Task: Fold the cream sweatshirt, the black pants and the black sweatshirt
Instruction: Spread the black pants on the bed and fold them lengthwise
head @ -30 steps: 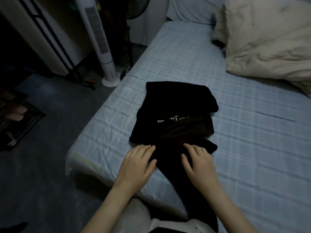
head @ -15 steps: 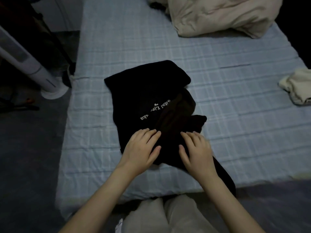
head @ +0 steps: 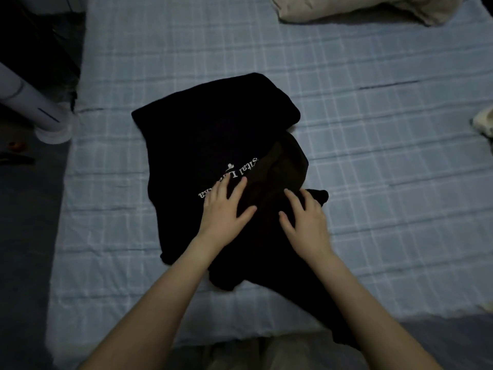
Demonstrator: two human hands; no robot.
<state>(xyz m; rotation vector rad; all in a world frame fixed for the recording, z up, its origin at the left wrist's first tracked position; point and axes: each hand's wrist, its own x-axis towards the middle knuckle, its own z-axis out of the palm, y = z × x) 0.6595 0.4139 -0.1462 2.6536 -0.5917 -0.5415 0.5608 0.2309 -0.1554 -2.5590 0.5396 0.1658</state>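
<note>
The black sweatshirt (head: 210,134) with white lettering lies partly folded in the middle of the bed (head: 373,182). One dark piece of it trails over the near bed edge. My left hand (head: 225,209) rests flat on it over the lettering, fingers spread. Beside it, my right hand (head: 306,220) lies flat on the dark bunched fabric, fingers apart. A corner of the cream sweatshirt (head: 484,124) shows at the right frame edge. I cannot pick out the black pants as a separate item.
A beige duvet (head: 360,9) is heaped at the bed's far end. A white tower fan (head: 32,110) stands on the dark floor to the left. The bed's near edge runs just in front of my legs.
The camera has swung right and down over the bed. Both hands have slid forward from the sweatshirt's near edge up onto it, the left one reaching the lettering.
</note>
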